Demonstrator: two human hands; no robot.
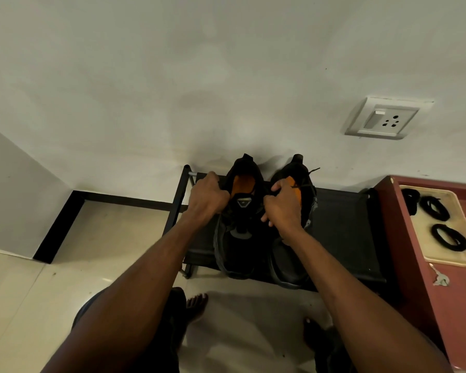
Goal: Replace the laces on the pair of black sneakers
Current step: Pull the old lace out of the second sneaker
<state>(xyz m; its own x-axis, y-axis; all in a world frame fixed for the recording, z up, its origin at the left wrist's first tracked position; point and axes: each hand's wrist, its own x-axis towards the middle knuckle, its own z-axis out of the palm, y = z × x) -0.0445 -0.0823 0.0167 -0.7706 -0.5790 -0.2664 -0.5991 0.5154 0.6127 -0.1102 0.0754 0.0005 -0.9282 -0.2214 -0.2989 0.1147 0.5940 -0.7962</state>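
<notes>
My left hand (206, 196) grips the collar of the left sneaker (238, 216); my right hand (283, 204) grips the right sneaker (293, 254). Both sit on the rack (345, 227) beneath my hands. I judge them light, soft-sided, best held at the collar. Two sneakers; three lace coils (435, 208) lie to my right.

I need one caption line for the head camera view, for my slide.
Left hand and right hand grasp two black sneakers with orange insoles on a black fabric shoe rack.
</notes>
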